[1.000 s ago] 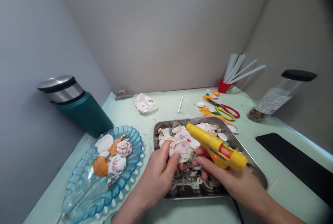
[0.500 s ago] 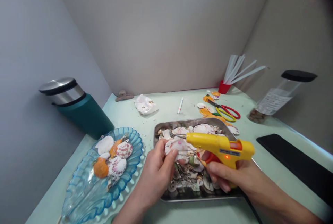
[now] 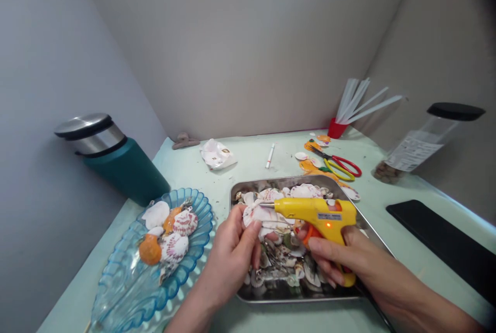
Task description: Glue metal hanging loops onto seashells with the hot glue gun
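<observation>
My left hand (image 3: pixel 236 248) pinches a pale scallop shell (image 3: pixel 253 214) between thumb and fingers, above the metal tray. In my right hand (image 3: pixel 337 258) is a yellow hot glue gun (image 3: pixel 310 210), its orange light lit and a finger by the red trigger. The gun's metal nozzle points left and lies over the shell; whether it touches I cannot tell. Under both hands sits the metal tray (image 3: pixel 298 299), filled with many shells (image 3: pixel 284 260). The gun's cord runs down toward the front edge.
To the left is a blue glass dish (image 3: pixel 120 281) with several shells, beside a teal bottle (image 3: pixel 126 170). Farther back are crumpled plastic (image 3: pixel 217 155), a white marker (image 3: pixel 270 156), scissors (image 3: pixel 341 167) and a red cup (image 3: pixel 337 128) of glue sticks. A jar (image 3: pixel 418 149) and black pad (image 3: pixel 442 245) stand right.
The glue gun has shifted slightly left and turned, with its nozzle now over the shell. The shell in my left hand has tilted a little. The view has moved slightly.
</observation>
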Demonstrator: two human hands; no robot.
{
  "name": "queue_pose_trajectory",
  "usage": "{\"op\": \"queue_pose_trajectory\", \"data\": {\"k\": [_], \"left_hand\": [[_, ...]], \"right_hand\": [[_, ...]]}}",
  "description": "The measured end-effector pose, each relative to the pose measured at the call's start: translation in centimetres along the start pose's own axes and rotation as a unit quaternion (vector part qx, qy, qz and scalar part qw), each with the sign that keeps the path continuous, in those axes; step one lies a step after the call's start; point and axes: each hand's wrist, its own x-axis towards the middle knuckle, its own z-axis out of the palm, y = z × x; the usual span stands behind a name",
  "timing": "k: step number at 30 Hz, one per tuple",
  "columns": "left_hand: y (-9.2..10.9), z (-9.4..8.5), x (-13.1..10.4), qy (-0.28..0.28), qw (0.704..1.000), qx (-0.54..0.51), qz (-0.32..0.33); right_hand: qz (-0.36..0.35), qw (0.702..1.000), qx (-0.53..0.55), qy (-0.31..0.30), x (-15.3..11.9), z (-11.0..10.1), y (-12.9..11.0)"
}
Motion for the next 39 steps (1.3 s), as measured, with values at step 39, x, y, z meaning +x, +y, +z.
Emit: {"op": "queue_pose_trajectory", "data": {"k": [39], "left_hand": [[0.3,1.2,-0.3,0.129,0.977,0.166,0.017]], "right_hand": [[-0.151,0.966,-0.173,0.115,-0.5,0.8,0.4]]}}
